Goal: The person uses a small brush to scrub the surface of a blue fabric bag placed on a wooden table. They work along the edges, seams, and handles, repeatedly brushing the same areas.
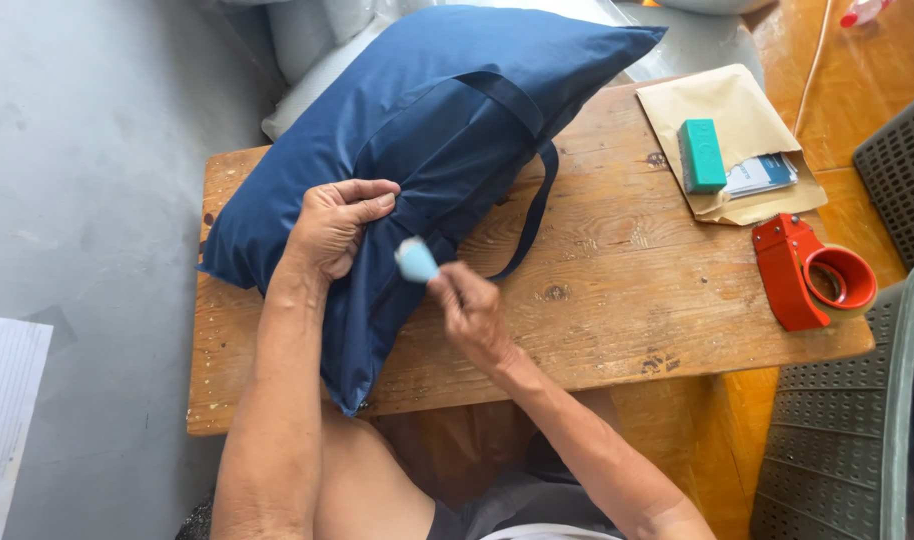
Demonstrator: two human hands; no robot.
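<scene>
Item: stuffed navy fabric bag (447, 110) with strap, lying from upper centre to lower left of the frame across a worn wooden table (617, 300). Your left hand (335, 228) pinches a fold of its cloth, seemingly to steady it; your right hand (469, 305) is closed around a small pale-blue tool (415, 260) touching the fabric. At right: brown envelope (737, 110) bearing a teal block (701, 155), red tape dispenser (802, 270). Grey concrete floor (87, 180) at left.

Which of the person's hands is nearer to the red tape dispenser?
Right. The right hand is at the table's middle, well short of the red tape dispenser; the left hand rests further away on the blue bag.
</scene>
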